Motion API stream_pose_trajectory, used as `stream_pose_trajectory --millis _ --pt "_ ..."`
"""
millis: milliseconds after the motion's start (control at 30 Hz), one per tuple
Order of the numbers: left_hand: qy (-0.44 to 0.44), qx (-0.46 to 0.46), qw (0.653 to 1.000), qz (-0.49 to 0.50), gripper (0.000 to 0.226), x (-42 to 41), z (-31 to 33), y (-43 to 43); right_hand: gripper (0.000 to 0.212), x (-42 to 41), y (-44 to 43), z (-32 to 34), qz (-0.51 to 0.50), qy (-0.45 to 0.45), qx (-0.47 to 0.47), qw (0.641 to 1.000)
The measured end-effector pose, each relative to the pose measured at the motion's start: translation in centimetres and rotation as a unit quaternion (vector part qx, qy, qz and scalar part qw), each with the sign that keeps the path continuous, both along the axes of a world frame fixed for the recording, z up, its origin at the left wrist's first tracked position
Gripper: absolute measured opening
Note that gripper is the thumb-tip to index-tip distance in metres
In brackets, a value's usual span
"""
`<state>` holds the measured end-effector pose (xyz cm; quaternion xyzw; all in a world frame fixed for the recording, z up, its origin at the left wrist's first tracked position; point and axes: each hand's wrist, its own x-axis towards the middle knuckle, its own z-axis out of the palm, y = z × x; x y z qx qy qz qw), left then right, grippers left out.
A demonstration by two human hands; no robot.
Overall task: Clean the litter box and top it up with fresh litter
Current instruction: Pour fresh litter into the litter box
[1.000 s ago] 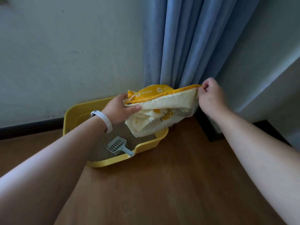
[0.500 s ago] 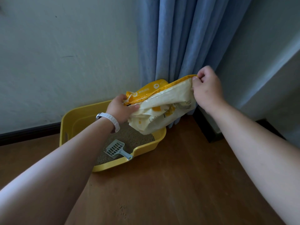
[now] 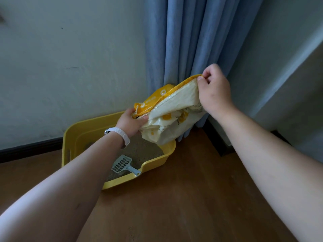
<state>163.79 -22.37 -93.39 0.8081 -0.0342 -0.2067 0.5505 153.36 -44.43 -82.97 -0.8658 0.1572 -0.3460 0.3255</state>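
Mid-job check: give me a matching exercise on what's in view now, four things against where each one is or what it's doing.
Things:
1. scoop
2. litter bag
3. left hand
4. right hand

States:
A. pinches the raised corner of the bag
B. lies on the litter inside the yellow litter box
C. is held tilted above the box
D. grips the bag's lower end, by the white wristband

Pairs: 1-B, 2-C, 3-D, 4-A
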Motion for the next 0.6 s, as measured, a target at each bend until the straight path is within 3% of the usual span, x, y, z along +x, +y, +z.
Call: stream_pose_trajectory --millis 333,600 --pt "0.04 -0.06 0.997 0.007 0.066 -1.0 0.4 -1.1 0.011 -0.5 -0.6 1.0 -0.007 -0.02 -0.011 1.0" --pt "0.037 -0.045 0.998 -0.011 0.065 -1.7 0.3 -2.0 0.011 -1.1 -1.3 1.2 -0.012 -0.022 -0.018 1.0"
